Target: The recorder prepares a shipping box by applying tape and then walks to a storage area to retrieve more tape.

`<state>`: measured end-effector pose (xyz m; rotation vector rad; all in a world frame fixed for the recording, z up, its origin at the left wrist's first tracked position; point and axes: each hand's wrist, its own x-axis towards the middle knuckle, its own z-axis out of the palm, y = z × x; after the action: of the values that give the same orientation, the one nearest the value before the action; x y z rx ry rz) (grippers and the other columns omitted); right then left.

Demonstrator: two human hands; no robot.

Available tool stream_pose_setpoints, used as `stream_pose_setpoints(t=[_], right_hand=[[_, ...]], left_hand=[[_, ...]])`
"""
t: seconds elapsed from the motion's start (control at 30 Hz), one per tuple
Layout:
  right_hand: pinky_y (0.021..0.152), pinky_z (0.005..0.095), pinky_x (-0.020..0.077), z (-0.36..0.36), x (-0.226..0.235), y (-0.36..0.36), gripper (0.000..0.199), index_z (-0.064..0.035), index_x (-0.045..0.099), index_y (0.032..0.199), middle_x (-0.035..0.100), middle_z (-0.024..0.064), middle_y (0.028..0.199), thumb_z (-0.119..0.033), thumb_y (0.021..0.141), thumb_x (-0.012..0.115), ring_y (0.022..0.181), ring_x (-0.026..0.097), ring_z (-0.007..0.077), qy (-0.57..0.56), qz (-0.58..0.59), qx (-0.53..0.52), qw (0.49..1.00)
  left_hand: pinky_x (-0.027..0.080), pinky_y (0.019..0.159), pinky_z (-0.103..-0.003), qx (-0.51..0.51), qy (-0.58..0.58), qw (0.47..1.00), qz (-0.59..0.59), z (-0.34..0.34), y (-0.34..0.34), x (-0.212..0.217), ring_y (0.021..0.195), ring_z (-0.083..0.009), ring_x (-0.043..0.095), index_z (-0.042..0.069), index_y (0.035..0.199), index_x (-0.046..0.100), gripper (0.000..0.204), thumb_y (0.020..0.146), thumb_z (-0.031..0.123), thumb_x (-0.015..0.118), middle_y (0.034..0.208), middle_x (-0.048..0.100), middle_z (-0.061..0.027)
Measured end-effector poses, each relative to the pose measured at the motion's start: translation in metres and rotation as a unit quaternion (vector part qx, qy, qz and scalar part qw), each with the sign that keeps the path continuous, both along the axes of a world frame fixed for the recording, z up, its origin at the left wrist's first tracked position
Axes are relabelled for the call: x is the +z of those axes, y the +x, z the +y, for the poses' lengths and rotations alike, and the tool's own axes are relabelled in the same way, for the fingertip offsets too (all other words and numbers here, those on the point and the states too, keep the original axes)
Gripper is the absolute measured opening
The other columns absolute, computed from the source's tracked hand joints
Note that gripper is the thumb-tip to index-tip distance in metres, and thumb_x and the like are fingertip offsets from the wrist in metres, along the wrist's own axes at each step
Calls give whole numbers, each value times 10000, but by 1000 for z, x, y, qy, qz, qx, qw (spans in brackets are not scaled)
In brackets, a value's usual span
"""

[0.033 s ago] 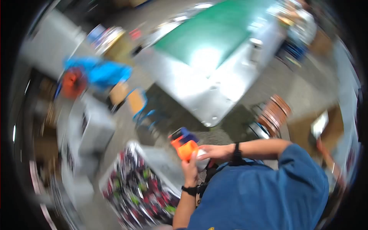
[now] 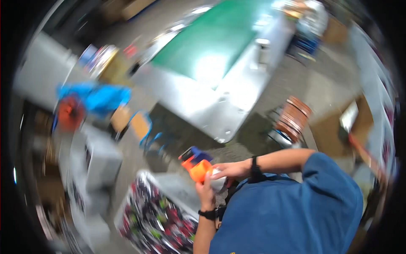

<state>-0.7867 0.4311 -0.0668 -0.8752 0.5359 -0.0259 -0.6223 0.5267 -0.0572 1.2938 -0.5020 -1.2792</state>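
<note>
1. Left hand (image 2: 206, 194) has its fingers closed against the near side of an orange cylinder (image 2: 200, 171), which seems to be part of an orange-and-blue tape gun (image 2: 190, 160); the blur makes the exact tool uncertain.
2. Right hand (image 2: 233, 169) reaches in from the other side, fingertips at a small white piece (image 2: 216, 172) beside the cylinder; whether they pinch it or merely touch it cannot be told.
3. What could go wrong: the left-hand hold looks to be by the fingers near one end, so a push from the right hand could tip the tool loose. It might then drop to the floor or into the white-walled container (image 2: 177, 186) of packaged goods (image 2: 156, 218) nearby.
4. Fingers crowded around the cylinder could also get in each other's way.
5. As for position, the tool lies just beyond the left fingertips, left of the right hand, and well apart from the metal tabletop (image 2: 169, 91).
</note>
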Motion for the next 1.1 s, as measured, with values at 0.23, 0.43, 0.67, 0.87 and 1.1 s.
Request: stream_pose_setpoints(t=[0.23,0.43,0.67,0.87,1.1], right_hand=[[629,309,595,-8,1,5,663,-119,532,1361,656,47,1046,-643,960,598,694,651,157,78,46,-142,986],[726,346,604,12,1,-27,507,-71,542,1357,662,33,1047,-323,958,728,979,682,118,93,7,-324,941],[835,305,572,36,-11,-131,530,-46,546,1403,670,86,1235,-76,888,665,1082,684,179,74,-16,-444,893],[820,562,571,63,-90,-293,426,-64,620,1271,692,153,1169,-284,958,434,1029,698,340,199,74,-630,747],[745,468,583,123,-158,-552,319,-116,607,1218,693,101,1133,-305,998,474,990,702,269,177,65,-836,516]], left_hand=[[524,946,-326,-246,-34,961,-125,-61,41,-18,1044,-176,678,-35,1265,611,321,1033,186,639,1171,690,-96],[550,918,-317,-356,-55,932,-46,-97,11,-21,1052,-184,685,-45,1273,585,301,1043,148,608,1197,685,-116],[560,858,-352,-384,-68,913,-122,-118,-46,-7,1020,-153,654,23,1245,609,276,1053,221,618,1150,680,-65],[537,769,-303,-319,1,931,-175,-117,-59,-37,964,-123,633,43,1283,596,328,1030,245,648,1129,658,-18],[506,593,-320,-225,146,926,-265,-57,-64,-115,788,-152,620,81,1245,597,367,1001,338,694,971,649,-24]])
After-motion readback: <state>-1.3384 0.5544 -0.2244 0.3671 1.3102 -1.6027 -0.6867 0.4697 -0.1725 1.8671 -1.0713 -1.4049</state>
